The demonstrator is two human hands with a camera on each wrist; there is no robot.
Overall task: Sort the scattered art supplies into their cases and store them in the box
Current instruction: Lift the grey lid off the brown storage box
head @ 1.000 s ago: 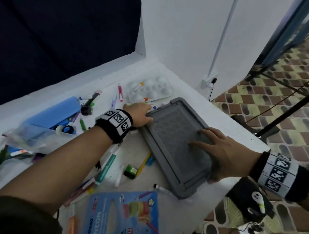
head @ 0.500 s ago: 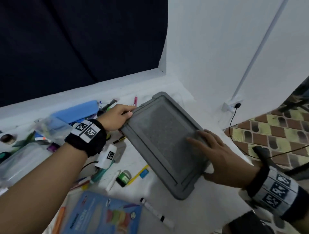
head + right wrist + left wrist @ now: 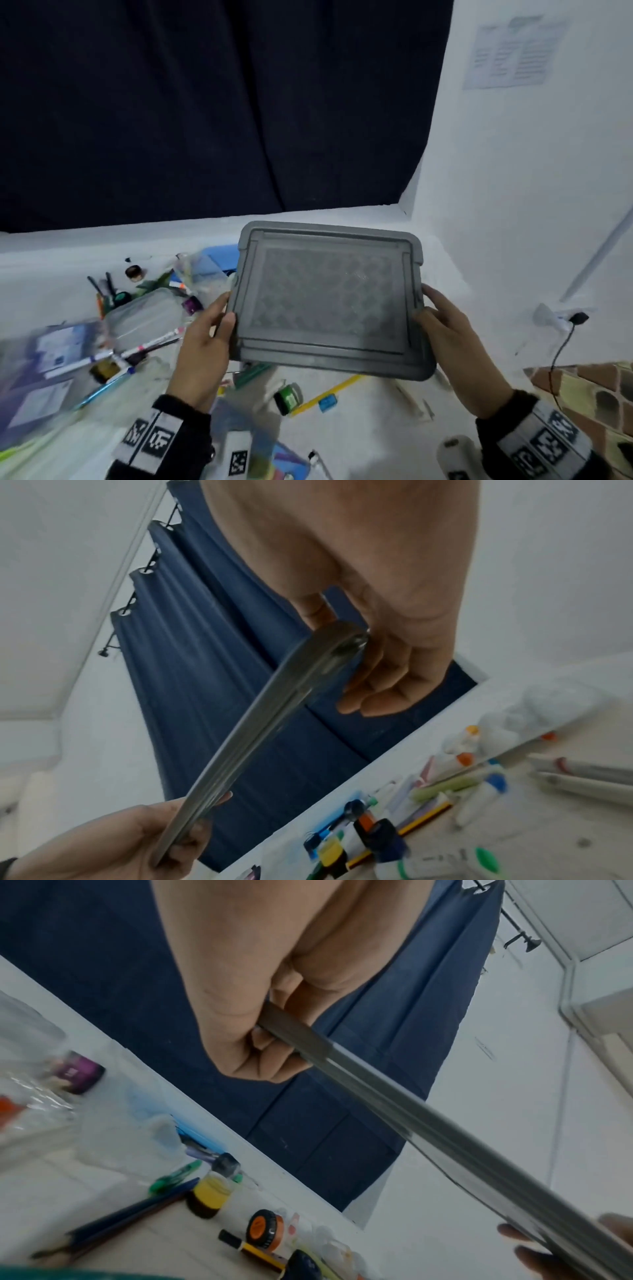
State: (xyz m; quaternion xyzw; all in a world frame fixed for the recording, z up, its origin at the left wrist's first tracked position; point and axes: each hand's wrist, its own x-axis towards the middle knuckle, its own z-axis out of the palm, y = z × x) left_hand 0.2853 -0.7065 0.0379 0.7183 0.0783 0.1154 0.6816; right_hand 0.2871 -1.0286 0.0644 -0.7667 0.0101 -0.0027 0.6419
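We judge the sorting barely begun: pens, markers and paint jars such as the green-labelled jar [image 3: 288,398] lie loose across the bench [image 3: 359,428], beside a clear case [image 3: 144,318], and no box shows. Our left hand [image 3: 202,349] grips the left edge of the grey lid [image 3: 325,301], fingers curled under it, thumb on top. Our right hand [image 3: 455,346] clasps the right edge likewise, holding the lid clear above the bench.
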